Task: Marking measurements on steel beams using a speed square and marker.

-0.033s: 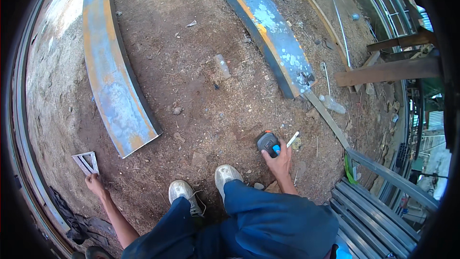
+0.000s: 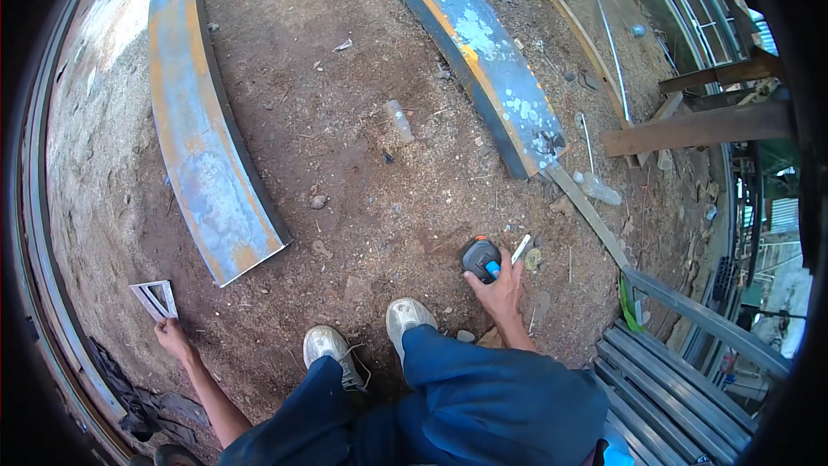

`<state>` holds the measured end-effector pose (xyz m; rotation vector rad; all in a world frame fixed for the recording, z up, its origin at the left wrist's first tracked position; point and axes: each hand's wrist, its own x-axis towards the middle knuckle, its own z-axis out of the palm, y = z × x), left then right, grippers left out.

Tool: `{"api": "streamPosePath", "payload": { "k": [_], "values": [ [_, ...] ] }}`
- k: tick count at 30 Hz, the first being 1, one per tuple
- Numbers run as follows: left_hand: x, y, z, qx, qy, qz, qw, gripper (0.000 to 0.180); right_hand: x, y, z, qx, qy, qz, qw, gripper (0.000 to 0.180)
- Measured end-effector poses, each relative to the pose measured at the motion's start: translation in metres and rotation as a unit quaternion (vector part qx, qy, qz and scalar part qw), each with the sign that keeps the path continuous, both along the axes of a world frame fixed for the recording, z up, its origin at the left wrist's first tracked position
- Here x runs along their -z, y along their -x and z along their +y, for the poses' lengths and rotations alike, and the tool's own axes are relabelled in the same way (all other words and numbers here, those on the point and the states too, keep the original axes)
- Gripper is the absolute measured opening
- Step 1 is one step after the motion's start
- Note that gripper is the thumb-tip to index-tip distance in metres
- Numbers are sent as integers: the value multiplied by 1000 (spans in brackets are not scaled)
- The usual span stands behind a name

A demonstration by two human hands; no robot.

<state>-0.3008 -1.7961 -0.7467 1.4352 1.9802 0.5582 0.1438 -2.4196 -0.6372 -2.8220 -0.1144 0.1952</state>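
My left hand is closed on one corner of a silvery triangular speed square, held out at the far left above the dirt. My right hand grips a dark grey tape measure with a blue button and an orange spot. A thin white stick, perhaps chalk or a marker, juts up from between the same fingers. Left of centre, the near end of a rust-streaked steel beam lies between the speed square and my shoes. A second steel beam ends beyond my right hand.
A clear plastic bottle lies between the beams, another bottle at the right. A narrow metal bar runs from the right beam toward stacked steel tubes. Dark cloth lies at lower left. My shoes stand on the dirt.
My right hand has shifted slightly left, turning the white stick a little with it. My left hand and the speed square have barely moved.
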Motion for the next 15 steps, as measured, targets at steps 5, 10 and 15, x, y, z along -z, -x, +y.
{"api": "streamPosePath", "payload": {
  "k": [5, 10, 15],
  "values": [
    [-68, -30, -14, 95, -222, 179, 954, 36, 14, -8, 31, -19, 66, 31, 997, 106],
    [-157, -197, -69, 195, -219, -99, 951, 25, 4, -13, 1, -17, 94, 50, 994, 103],
    [-184, -266, -161, 421, 104, -360, 826, 21, -70, 2, 59, -192, -109, -65, 973, 68]
  ]
}}
